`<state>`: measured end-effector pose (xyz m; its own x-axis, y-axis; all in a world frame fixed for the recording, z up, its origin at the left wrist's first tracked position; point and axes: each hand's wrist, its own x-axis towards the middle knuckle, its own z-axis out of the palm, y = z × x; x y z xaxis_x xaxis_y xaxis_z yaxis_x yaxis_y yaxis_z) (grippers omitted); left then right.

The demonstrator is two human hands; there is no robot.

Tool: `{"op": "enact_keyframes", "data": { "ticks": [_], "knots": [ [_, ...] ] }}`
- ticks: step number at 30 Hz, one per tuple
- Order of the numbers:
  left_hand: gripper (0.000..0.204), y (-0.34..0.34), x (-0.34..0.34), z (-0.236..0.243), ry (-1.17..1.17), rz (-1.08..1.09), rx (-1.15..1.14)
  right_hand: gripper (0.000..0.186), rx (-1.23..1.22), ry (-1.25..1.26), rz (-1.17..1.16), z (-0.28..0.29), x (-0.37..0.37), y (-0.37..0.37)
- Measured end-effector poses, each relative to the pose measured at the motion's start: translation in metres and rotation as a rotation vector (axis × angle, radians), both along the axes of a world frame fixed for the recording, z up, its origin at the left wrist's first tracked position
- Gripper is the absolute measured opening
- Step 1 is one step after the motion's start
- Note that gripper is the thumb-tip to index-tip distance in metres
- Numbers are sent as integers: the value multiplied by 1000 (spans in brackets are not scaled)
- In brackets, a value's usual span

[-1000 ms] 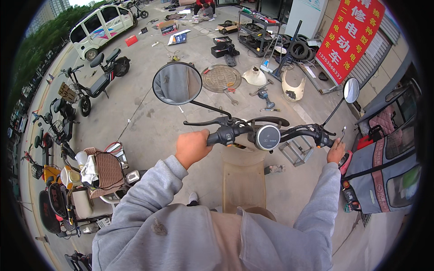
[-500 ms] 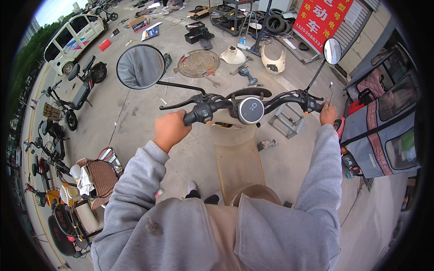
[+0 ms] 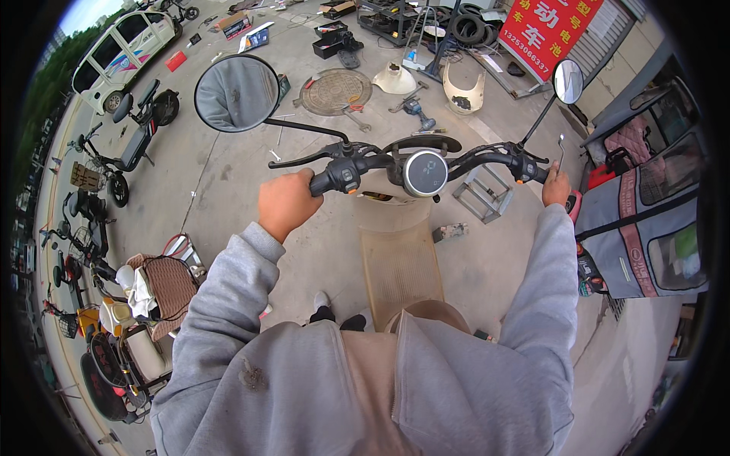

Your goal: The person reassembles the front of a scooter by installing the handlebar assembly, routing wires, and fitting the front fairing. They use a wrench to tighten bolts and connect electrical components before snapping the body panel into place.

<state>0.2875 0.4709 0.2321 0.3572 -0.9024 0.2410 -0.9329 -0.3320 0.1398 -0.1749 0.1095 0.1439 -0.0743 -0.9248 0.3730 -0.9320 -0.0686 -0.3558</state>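
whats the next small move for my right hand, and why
Perhaps set the slim silver tool down: it juts up from the right hand, which is also at the right grip, while the left hand is on the left grip and could steady the handlebar.

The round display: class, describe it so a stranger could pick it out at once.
Start with the scooter before the grey-sleeved person. Between its two handlebar grips sits the display, a dark disc with a pale rim, unlike the stalk-mounted mirrors.
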Motion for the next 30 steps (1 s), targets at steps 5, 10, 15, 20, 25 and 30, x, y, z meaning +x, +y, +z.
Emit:
{"op": "enact_keyframes", "data": {
  "ticks": [5, 10, 15, 20, 25, 30],
  "knots": [
    [17, 11, -6, 0, 41, 78, 125, 56, -97, 4, 91, -1, -7, 10],
    [16, 11, -1, 2, 39, -8, 42, 57, -69, 25, 35, -6, -7, 3],
    [21, 15, 4, 4, 114, -70, 23, 55, 58, 8, 26, -4, -11, 3],
    [35, 26, 25, 1, 588, -173, -124, 48, -434, 33, 56, -5, -1, 84],
    [37, 84, 88, -16, 1000, -133, -348, 54, 4, -633, -227, -59, 35, 231],
    [31, 168, 181, -38, 1303, 108, -393, 51, 358, -307, -360, -145, 75, 384]
  ]
}}
